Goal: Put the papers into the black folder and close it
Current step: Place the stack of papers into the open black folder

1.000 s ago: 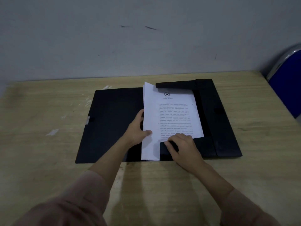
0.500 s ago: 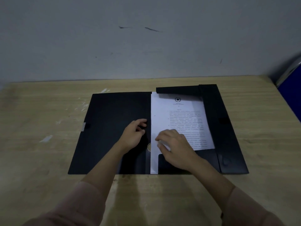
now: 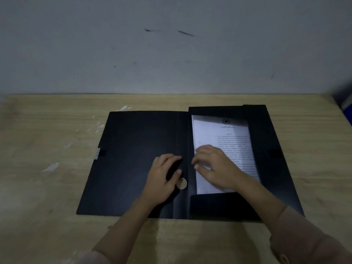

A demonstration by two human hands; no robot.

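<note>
Head view: the folder (image 3: 133, 159) lies open and flat on the table (image 3: 47, 187), its long edges running away from the viewer, and everything else is placed against it. The papers (image 3: 228, 138) sit inside the folder's right half, their top edge tucked just under the flap at its far end and their bottom edge meeting the flap at its near end; a tall side flap stands along the right of the sheets. The top sheet carries a small dark emblem near its head and lines of print too blurred to read. The right hand (image 3: 217, 166) rests palm down on the lower left part of the papers, fingers spread and loose, pressing rather than gripping. The left hand (image 3: 163, 178) lies on the folder's spine strip, just left of the papers, fingers curled lightly against the black surface with nothing held. A small round metal piece (image 3: 182, 182) shows on the spine beside the left thumb. On the folder's left edge a pale tab (image 3: 97, 153) sticks out. White scuffs (image 3: 50, 167) mark the table left of the folder.
</note>
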